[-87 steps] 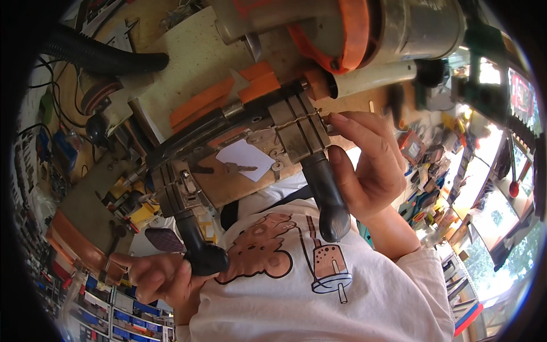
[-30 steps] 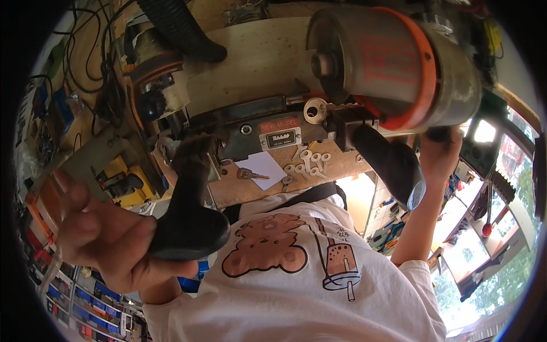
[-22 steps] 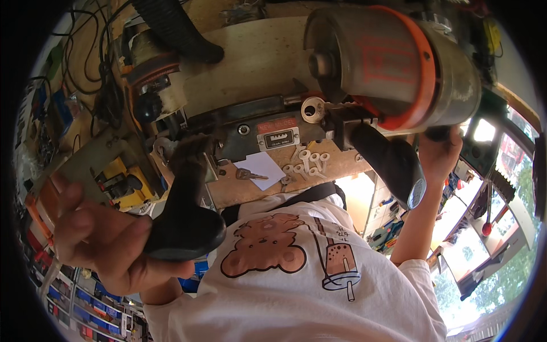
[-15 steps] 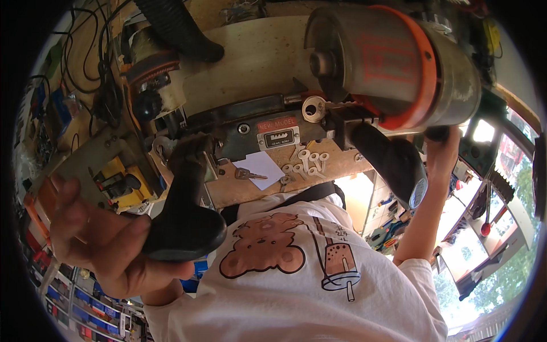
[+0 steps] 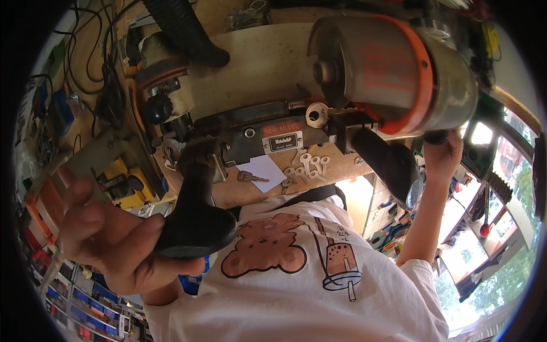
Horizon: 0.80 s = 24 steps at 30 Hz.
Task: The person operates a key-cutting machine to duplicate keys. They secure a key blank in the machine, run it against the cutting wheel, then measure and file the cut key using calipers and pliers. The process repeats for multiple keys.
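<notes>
A key cutting machine (image 5: 236, 149) stands on the bench in front of me. On its left, the thumb and fingers of my left hand (image 5: 122, 245) pinch the wide black clamp knob (image 5: 196, 228), while other fingers stick out loosely. A similar black clamp knob (image 5: 390, 171) is on the right, with no hand on it. My right hand (image 5: 444, 157) grips a small round black knob (image 5: 437, 137) below the motor housing (image 5: 382, 74) with its orange band; its fingers are partly hidden. A key (image 5: 252, 177) lies on white paper (image 5: 268, 166), beside several loose silver keys (image 5: 307, 162).
A ribbed black hose (image 5: 191, 34) comes down behind the machine. Black cables (image 5: 102, 85) hang at the far left, above a yellow-and-black tool (image 5: 122, 182). Racks with small bins (image 5: 91, 305) stand at lower left. A bright window is on the right.
The whole machine sits slightly lower and further right in the picture. Both hands shift with it and stay on the same knobs.
</notes>
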Each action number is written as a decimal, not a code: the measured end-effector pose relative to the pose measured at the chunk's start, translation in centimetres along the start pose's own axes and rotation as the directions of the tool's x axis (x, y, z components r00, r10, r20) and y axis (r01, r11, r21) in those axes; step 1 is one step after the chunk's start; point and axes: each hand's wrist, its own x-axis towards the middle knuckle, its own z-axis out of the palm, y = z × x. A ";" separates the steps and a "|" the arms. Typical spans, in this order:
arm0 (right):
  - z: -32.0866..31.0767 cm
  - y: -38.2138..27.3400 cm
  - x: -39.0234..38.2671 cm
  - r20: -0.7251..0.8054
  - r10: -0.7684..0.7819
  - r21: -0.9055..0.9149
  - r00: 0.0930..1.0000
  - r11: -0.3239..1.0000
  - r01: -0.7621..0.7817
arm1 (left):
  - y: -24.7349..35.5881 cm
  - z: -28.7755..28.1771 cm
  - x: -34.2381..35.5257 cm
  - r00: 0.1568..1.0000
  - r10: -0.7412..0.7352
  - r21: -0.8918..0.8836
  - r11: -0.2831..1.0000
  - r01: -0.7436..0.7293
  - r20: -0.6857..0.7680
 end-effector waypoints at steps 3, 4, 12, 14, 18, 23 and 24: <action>-0.3 0.0 0.3 0.056 0.011 0.025 0.998 1.000 -0.012 | 0.1 -0.1 0.3 1.000 0.017 0.003 1.000 -0.017 0.016; -1.0 -0.1 0.5 0.133 0.022 0.033 0.991 0.999 -0.026 | 0.0 -0.2 0.2 0.999 0.050 -0.009 0.999 -0.050 -0.006; -3.4 -0.2 -0.1 0.116 0.070 0.047 0.991 0.996 -0.076 | -3.2 1.1 4.8 0.794 -0.608 -0.145 0.787 0.599 -0.020; -3.6 0.2 -0.1 0.050 0.060 0.021 0.997 0.998 -0.061 | -3.7 2.1 6.9 0.743 -0.631 -0.047 0.754 0.655 0.223; -2.7 0.3 0.3 -0.046 0.025 -0.045 0.999 0.999 -0.027 | -4.9 3.2 7.6 0.720 -0.591 -0.087 0.748 0.658 0.365; -3.1 0.3 0.2 0.019 0.038 0.007 0.999 0.999 -0.038 | -5.7 3.6 7.1 0.764 -0.546 -0.194 0.755 0.627 0.343; -3.3 0.3 0.2 0.027 0.043 0.002 0.999 0.999 -0.043 | -5.7 3.7 7.1 0.767 -0.543 -0.199 0.756 0.624 0.343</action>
